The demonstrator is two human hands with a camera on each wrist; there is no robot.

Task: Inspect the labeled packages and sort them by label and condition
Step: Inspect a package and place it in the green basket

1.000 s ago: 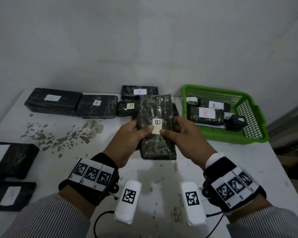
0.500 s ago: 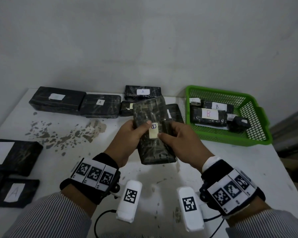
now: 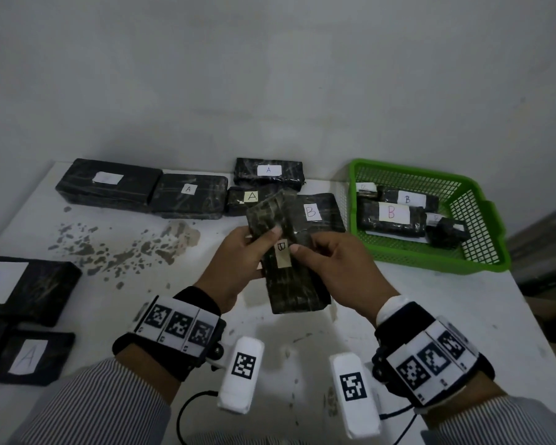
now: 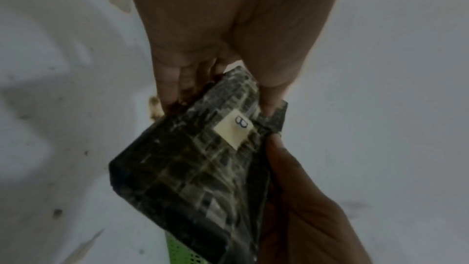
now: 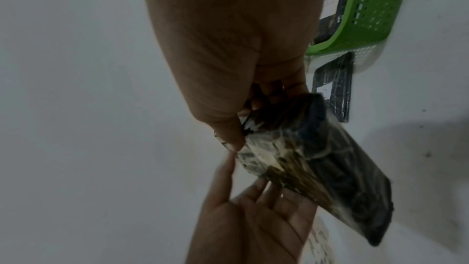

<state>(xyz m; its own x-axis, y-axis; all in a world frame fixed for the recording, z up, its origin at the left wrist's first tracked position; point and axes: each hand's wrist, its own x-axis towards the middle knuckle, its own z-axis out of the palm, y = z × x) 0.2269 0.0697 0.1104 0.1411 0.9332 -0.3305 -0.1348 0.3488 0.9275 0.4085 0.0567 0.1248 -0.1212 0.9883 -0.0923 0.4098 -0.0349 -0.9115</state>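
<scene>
Both my hands hold a dark, scuffed wrapped package (image 3: pixel 286 277) above the table's middle, tilted with its far end to the left. A small yellowish label (image 3: pixel 282 255) with a B sits on its top face and shows in the left wrist view on the package (image 4: pixel 193 178) as the label (image 4: pixel 233 127). My left hand (image 3: pixel 238 261) grips its left side with the thumb on top. My right hand (image 3: pixel 334 268) grips the right side, thumb beside the label. From the right wrist the package (image 5: pixel 317 172) appears pinched at its near end.
A green basket (image 3: pixel 482 258) at the right holds several B-labelled packages. Another B package (image 3: pixel 318 213) lies just left of it. A-labelled packages (image 3: pixel 187 195) line the back edge, and two more (image 3: pixel 20 284) lie at the left. The white table (image 3: pixel 126 300) has flaked patches.
The package has swung in my hands: its far end has turned to the left and its face has tilted. The B package lying behind it has come into sight.
</scene>
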